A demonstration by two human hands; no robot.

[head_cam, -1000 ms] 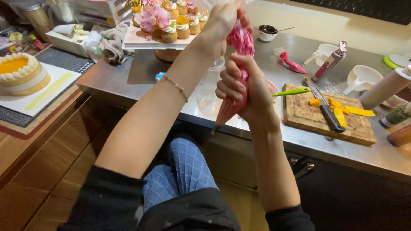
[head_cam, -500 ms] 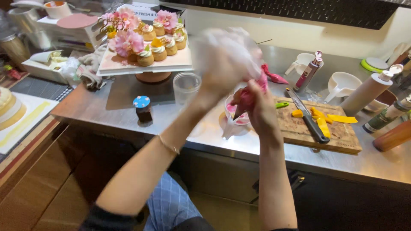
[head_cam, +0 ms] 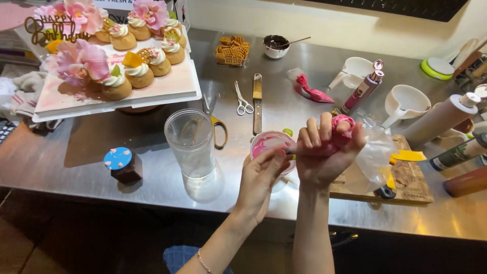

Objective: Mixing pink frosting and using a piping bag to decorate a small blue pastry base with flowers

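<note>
- Pink-filled piping bag (head_cam: pixel 350 139) now sits lower, over the worktop (head_cam: pixel 101 152), above a small pink-smeared bowl (head_cam: pixel 269 144).
- Right hand (head_cam: pixel 324 152) has its grip clenched round the bag's twisted top (loose plastic spilling right).
- Left hand (head_cam: pixel 261 177) pinches the tip; squeezing looks ready.
- Clear cup (head_cam: pixel 192 142) stands just left.

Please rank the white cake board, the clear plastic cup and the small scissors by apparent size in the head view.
1. White cake board
2. Clear plastic cup
3. Small scissors, though they lie farther from the camera.
</note>
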